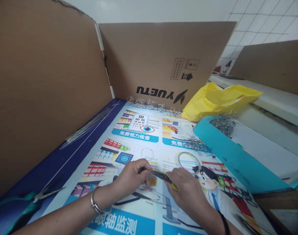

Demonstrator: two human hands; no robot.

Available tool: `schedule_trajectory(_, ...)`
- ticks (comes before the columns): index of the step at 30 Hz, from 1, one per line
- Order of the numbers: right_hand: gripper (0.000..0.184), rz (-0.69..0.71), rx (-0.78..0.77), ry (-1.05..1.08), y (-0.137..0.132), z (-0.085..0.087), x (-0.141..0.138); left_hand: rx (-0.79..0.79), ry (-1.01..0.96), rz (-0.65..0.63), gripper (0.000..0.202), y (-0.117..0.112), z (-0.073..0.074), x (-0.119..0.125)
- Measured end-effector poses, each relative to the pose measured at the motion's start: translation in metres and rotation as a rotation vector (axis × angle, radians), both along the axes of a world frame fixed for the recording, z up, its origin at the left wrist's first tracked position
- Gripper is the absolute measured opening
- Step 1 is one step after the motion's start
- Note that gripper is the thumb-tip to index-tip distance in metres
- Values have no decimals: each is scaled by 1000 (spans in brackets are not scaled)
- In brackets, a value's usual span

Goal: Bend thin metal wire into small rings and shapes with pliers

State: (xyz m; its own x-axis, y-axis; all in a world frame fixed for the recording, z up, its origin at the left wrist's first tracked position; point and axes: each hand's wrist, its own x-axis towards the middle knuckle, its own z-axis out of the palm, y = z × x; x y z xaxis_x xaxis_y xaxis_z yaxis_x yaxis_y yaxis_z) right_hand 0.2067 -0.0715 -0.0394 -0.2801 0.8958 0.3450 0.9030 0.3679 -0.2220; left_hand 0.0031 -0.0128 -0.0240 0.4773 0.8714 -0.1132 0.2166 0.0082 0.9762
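Note:
My right hand (188,191) is closed round small pliers (163,177) with yellow handles; the dark jaws point left toward my left hand. My left hand (133,176), with a metal bangle on its wrist, pinches something thin at the plier tips; it is too small to name. Both hands rest over a printed poster (136,133) that covers the table. Thin wire rings lie just beyond the hands: a small ring (147,153) and a larger ring (189,160).
Brown cardboard walls stand at the left (46,85) and back (163,58). A yellow plastic bag (219,98) and a teal tray (232,153) with tangled wire pieces (223,124) sit on the right. Straight wires (87,127) lie at the left; scissors (43,193) near the bottom left.

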Motion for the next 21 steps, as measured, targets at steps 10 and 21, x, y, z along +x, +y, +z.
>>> schedule_trajectory(10,8,-9,-36,-23,1,0,0,82,101,-26,11,0,1,-1)
schedule_trajectory(21,8,-61,-331,98,3,5,-1,11,21,-41,9,2,-2,-3)
